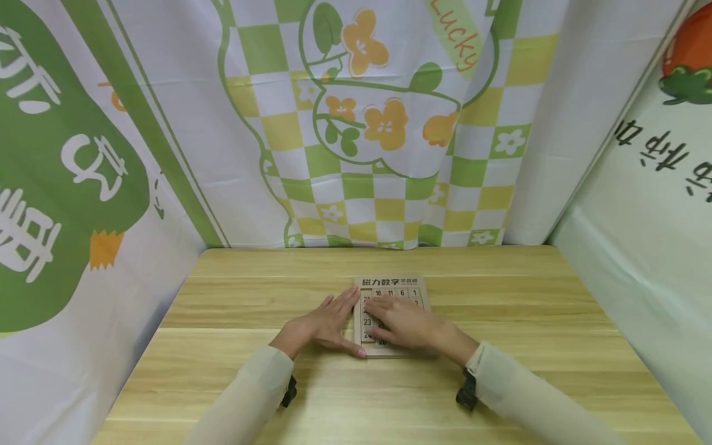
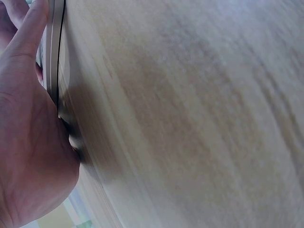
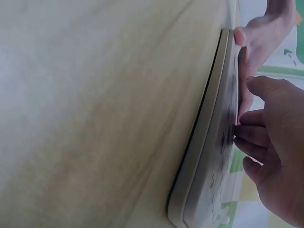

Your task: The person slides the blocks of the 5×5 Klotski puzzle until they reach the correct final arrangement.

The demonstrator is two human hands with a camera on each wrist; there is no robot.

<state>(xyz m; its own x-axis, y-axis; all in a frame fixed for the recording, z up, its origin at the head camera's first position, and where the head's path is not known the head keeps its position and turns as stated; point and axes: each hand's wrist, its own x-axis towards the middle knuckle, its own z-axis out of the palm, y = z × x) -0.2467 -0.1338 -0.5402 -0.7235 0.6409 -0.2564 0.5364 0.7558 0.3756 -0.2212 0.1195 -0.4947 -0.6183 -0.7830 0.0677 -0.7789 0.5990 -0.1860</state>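
Sleeves (image 1: 245, 395), then hands (image 1: 325, 324) (image 1: 408, 321); number puzzle (image 1: 390, 293) beneath right, against left.

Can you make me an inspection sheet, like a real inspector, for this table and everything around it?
Surface: wood-grain table, light-coloured.
Job's things: number puzzle board lying flat, with number tiles partly hidden by a hand.
Clutter: nothing seen.
Left hand: spread along the board's left edge, touching it.
Right hand: over the board, touching the tiles.
Cables: nothing seen.
Surroundings: checked, flowery curtain behind; printed cloths at left and right.
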